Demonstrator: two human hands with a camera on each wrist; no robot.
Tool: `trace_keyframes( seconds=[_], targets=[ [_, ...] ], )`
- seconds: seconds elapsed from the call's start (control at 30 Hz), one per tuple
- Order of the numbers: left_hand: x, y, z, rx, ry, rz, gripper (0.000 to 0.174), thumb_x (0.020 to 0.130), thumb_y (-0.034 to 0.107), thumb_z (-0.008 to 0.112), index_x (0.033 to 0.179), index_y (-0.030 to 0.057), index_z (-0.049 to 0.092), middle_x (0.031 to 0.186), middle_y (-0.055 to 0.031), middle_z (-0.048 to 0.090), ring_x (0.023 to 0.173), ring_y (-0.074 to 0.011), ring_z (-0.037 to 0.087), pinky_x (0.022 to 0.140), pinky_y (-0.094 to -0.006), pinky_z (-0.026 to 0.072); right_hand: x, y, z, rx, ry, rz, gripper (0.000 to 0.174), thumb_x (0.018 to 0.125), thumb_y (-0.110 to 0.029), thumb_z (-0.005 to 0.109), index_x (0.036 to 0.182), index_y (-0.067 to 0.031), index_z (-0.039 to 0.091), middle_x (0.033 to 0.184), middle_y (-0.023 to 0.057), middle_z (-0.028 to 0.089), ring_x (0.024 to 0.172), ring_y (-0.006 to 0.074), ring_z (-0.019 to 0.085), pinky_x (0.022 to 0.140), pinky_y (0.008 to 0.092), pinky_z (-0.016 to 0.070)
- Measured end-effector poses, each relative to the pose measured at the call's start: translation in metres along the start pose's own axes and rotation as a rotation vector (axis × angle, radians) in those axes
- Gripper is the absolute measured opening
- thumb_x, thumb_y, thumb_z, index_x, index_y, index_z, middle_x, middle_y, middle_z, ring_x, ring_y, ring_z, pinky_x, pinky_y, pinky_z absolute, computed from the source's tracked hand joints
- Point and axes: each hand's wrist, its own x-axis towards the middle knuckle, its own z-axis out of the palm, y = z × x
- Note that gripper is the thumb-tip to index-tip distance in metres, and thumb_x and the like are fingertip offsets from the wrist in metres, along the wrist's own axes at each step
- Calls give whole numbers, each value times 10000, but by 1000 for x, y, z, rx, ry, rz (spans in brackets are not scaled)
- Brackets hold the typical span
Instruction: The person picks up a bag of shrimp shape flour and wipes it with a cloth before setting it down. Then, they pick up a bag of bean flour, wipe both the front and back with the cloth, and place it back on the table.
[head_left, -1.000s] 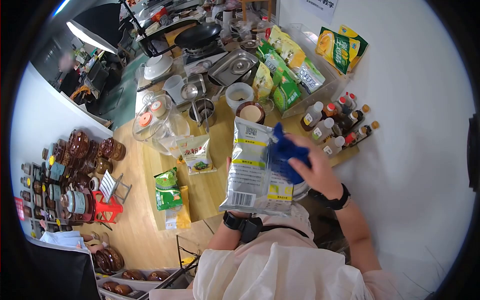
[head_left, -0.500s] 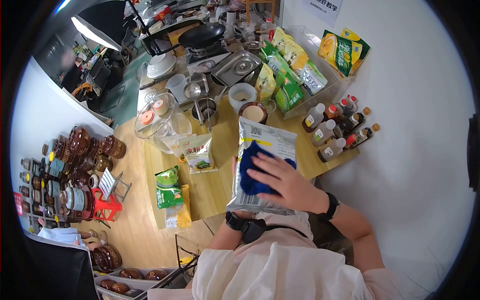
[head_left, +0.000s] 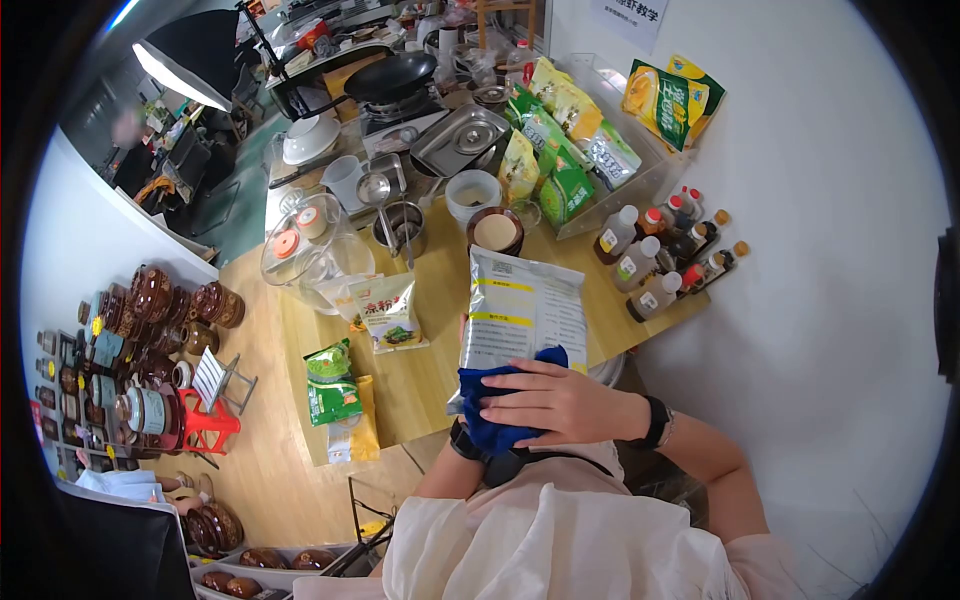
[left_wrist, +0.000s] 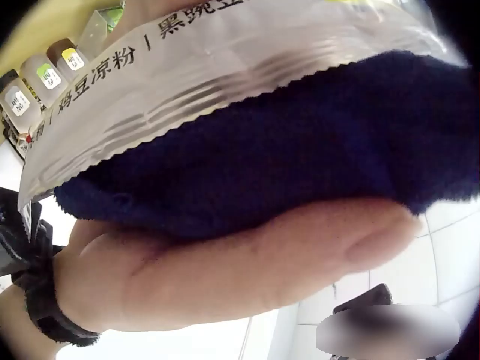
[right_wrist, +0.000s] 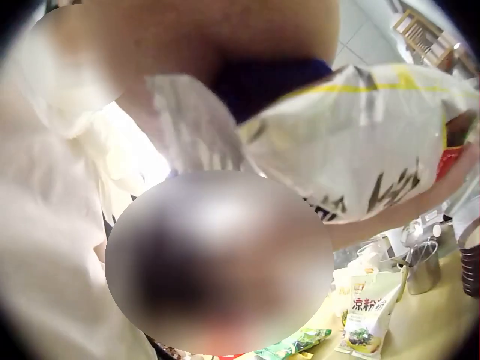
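Observation:
A silver food bag printed with yellow bands and small text is held up at the table's near edge. My left hand grips it from behind and underneath; most of that hand is hidden by the bag. My right hand has its fingers spread over a dark blue cloth at the bag's lower end. In the left wrist view, the cloth lies along the bag's serrated edge, with the right thumb under it.
Starch packets and a green packet lie on the wooden table. Several sauce bottles stand at the right. Beyond are a brown bowl, a ladle, a metal pot and a bin of packets.
My right hand has brought the cloth down from above the bag onto its face, then on to its lower end. The left hand keeps hold of the bag.

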Motion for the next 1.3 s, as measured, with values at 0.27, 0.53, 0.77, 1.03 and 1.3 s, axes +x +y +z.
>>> trace_keyframes(
  seconds=[0.27, 0.53, 0.77, 1.03, 1.3],
  targets=[
    [-12, -4, -30, 433, 79, 155, 465, 922, 376, 494, 1288, 90, 500, 1261, -107, 553, 1141, -268, 533, 998, -425, 398, -18, 0, -4, 114, 27, 65, 448, 834, -288, 681, 1199, -51, 576, 1257, 134, 558, 1208, 261, 507, 1088, 435, 338],
    [-13, -11, -65, 1060, 300, 484, 404, 914, 299, 546, 1258, 88, 524, 1235, -97, 568, 1120, -262, 540, 975, -422, 409, -45, -7, -31, 316, 44, 277, 415, 831, -174, 694, 1205, -52, 564, 1261, 145, 561, 1201, 298, 509, 1084, 442, 335],
    [-25, 1, -73, 1437, 200, 354, 395, 968, 240, 491, 1312, 51, 442, 1281, -102, 509, 1146, -228, 499, 982, -349, 420, -68, -7, -45, 575, 180, 490, 396, 859, -66, 636, 1242, -45, 538, 1281, 135, 567, 1222, 297, 506, 1066, 404, 344],
    [-31, 6, -67, 1858, 233, 257, 420, 936, 290, 520, 1294, 72, 480, 1273, -100, 525, 1146, -258, 504, 986, -389, 400, -79, -2, -43, 625, 470, 630, 316, 955, -168, 527, 1197, 35, 553, 1172, 129, 638, 1047, 176, 606, 915, 293, 455],
    [-29, 3, -65, 1795, 224, 261, 493, 971, 302, 460, 1395, 71, 362, 1420, -98, 403, 1283, -256, 396, 1091, -387, 305, -71, 3, -41, 561, 761, 720, 330, 966, -195, 524, 1188, 47, 553, 1149, 94, 629, 966, 111, 583, 859, 256, 457]
  ],
)
